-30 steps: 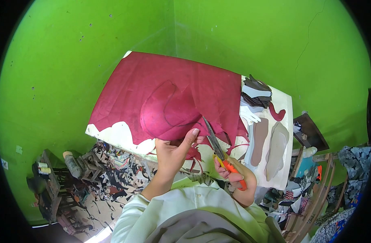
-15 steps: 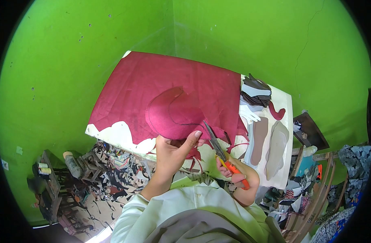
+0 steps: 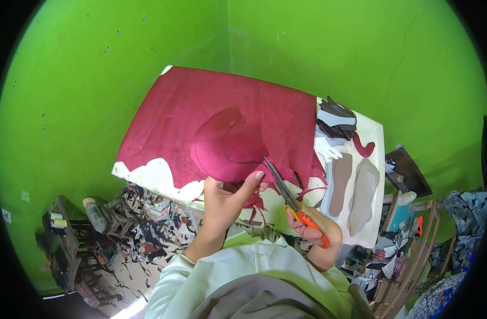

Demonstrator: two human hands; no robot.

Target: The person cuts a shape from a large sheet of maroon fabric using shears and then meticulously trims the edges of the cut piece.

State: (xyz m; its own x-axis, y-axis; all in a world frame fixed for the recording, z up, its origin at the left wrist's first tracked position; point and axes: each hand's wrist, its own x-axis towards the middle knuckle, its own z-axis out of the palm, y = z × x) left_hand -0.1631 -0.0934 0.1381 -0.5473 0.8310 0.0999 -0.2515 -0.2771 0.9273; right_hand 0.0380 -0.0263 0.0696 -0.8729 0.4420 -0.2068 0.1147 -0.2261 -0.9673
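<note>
My left hand [image 3: 230,199] pinches the near edge of a dark red fabric piece [image 3: 217,151], thumb on top. A dark curved outline is drawn on this piece. In my right hand [image 3: 307,228] are scissors [image 3: 290,199] with orange and yellow handles. Their blades point up and left and meet the fabric close to the drawn line, right of my left thumb. Beneath lies a large sheet of the same red material [image 3: 169,122], spread over a pale table [image 3: 373,181]. Narrow red offcuts [image 3: 256,204] hang below the piece, between my hands.
Sole-shaped grey pieces [image 3: 363,196], a brown one [image 3: 341,183], a stack of dark pieces [image 3: 336,119] and a curved red piece [image 3: 364,146] lie on the table's right side. Scraps [image 3: 158,234] litter the floor at left. A wooden rack [image 3: 413,260] stands at right.
The scissors' tips have shifted slightly left along the drawn line, and the blades look closer together. My right hand has tilted a little; my left hand keeps its hold.
</note>
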